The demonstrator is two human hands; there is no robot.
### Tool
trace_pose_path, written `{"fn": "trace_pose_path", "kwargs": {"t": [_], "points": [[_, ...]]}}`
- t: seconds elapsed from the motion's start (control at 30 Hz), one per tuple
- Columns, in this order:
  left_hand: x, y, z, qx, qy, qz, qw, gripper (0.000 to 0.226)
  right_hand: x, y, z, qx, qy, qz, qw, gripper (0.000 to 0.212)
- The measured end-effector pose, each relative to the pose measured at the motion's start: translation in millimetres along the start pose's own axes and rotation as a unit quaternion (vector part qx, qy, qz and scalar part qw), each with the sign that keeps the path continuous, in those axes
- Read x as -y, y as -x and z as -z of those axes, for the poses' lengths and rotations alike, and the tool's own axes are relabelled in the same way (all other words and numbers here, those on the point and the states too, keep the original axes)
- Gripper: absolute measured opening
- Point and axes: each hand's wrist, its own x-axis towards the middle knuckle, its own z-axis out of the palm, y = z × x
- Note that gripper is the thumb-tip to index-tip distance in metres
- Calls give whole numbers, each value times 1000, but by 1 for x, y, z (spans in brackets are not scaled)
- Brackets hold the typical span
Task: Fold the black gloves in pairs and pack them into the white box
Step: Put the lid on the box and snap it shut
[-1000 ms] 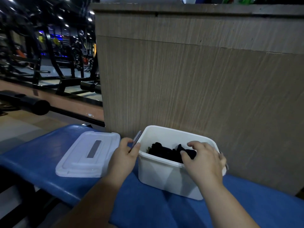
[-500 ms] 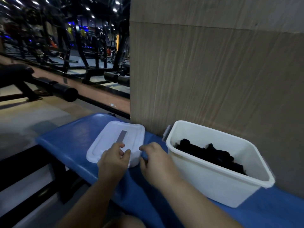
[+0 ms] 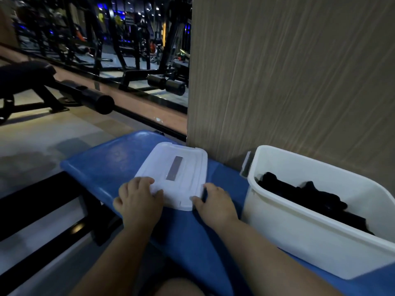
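at the left, the blue padded surface [image 3: 102, 165] carries a white lid [image 3: 177, 167], which lies flat on it. the left hand [image 3: 139, 201] holds the near left corner of this lid, its fingers [image 3: 140, 181] curled close together over the edge and the thumb on top. the right hand [image 3: 217, 205] holds the near right corner, its fingers bent against the side edge. further right the white box [image 3: 310, 238] stands open, just beside a wooden panel [image 3: 288, 71], and the black gloves [image 3: 307, 199] lie inside it
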Motion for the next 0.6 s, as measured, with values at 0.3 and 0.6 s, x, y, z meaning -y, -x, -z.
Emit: {"fn": "trace_pose_path", "kwargs": {"t": [0.3,0.6], "points": [[13,-29,6,77,0,80,994,68,6,-5,-14,-21,-60,-12,998,56],[17,-44,36,54,300,154,940,16,27,2,-3,-46,-223,-5,974,48]]}}
